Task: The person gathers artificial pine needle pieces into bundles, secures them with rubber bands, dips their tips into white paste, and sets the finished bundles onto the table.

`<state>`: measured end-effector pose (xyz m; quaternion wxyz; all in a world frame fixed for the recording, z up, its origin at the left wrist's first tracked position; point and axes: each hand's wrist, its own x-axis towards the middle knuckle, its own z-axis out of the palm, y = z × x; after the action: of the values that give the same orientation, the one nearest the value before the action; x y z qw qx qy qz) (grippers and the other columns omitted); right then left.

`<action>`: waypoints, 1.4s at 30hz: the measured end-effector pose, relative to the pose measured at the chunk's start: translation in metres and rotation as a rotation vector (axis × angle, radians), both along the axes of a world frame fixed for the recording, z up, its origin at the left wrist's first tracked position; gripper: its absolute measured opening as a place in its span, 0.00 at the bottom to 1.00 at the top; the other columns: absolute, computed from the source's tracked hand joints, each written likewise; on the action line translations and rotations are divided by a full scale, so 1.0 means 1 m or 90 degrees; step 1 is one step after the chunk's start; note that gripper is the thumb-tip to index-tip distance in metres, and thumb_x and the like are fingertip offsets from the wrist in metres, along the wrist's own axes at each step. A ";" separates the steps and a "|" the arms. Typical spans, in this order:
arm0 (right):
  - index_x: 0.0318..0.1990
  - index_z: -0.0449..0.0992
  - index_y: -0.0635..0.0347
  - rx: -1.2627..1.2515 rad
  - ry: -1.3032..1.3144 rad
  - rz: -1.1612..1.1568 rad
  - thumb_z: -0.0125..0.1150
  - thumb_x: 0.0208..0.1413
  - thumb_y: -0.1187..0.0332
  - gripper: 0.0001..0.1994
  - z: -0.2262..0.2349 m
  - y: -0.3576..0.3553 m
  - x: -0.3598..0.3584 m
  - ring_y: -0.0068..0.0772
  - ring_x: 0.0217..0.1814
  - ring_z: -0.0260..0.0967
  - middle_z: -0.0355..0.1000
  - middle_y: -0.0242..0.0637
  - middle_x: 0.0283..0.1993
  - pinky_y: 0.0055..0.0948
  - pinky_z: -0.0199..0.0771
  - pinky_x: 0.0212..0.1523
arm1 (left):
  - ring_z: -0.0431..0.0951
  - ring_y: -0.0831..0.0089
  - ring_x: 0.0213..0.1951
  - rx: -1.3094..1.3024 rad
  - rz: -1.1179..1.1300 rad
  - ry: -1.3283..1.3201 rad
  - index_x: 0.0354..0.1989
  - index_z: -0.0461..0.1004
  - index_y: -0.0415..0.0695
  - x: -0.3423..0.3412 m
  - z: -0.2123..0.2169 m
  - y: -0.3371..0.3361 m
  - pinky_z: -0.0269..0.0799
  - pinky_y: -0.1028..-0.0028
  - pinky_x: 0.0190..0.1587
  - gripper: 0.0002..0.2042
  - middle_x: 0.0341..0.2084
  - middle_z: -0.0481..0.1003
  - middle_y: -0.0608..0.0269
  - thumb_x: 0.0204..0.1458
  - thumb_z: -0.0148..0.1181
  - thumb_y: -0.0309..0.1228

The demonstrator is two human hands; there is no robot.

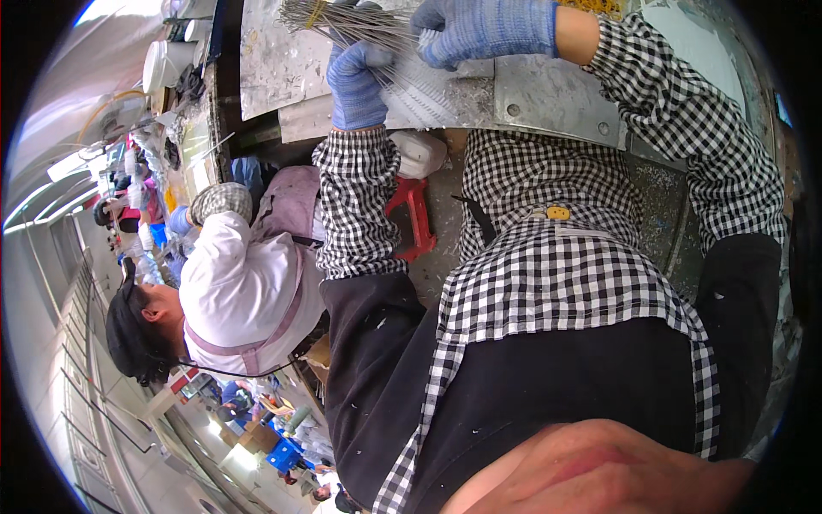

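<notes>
A bundle of thin grey metal wires [381,24] lies across the top of the picture, with a yellow tie [316,13] round its left part. My left hand [358,84], in a blue knitted glove, is closed round the wires from below, its thumb against them. At their right end is my right hand [484,32], gloved the same way, with curled fingers closed on the wires. Its fingertips are partly hidden. Several wire ends slant down to the right, over the metal worktop [300,120] beneath both hands.
A pile of yellow pieces [591,7] lies beyond my right wrist. Below the worktop's edge stand a red plastic stool [417,218] and a white rounded object [419,154]. Close on my left sits a co-worker in a white top [235,283]. White buckets [167,67] stand farther left.
</notes>
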<state>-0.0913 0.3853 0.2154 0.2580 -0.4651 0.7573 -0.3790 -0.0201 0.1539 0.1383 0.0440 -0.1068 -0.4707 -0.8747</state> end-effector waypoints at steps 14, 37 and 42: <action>0.34 0.78 0.61 0.023 0.275 -0.106 0.59 0.45 0.57 0.16 -0.022 -0.009 0.014 0.49 0.38 0.77 0.77 0.51 0.32 0.43 0.75 0.41 | 0.80 0.56 0.41 0.125 -0.014 0.042 0.57 0.65 0.35 -0.024 0.007 0.035 0.80 0.60 0.46 0.25 0.40 0.75 0.51 0.45 0.51 0.20; 0.50 0.76 0.56 -0.105 0.271 -0.451 0.60 0.59 0.59 0.16 -0.130 0.274 -0.025 0.36 0.52 0.69 0.74 0.42 0.50 0.36 0.70 0.56 | 0.75 0.64 0.44 -1.031 0.060 1.076 0.38 0.72 0.53 -0.145 0.038 0.333 0.68 0.62 0.44 0.12 0.32 0.75 0.66 0.45 0.62 0.36; 0.50 0.76 0.53 -0.146 0.227 -0.453 0.61 0.58 0.60 0.15 -0.160 0.284 -0.031 0.39 0.51 0.70 0.73 0.41 0.49 0.38 0.71 0.56 | 0.75 0.65 0.43 -1.040 0.026 1.078 0.39 0.71 0.53 -0.150 0.013 0.342 0.67 0.64 0.45 0.12 0.33 0.75 0.66 0.45 0.62 0.36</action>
<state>-0.1221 0.6697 0.0552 -0.0780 -0.2582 0.8566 -0.4399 -0.1697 0.4955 0.1514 0.2754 -0.6428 -0.7138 0.0374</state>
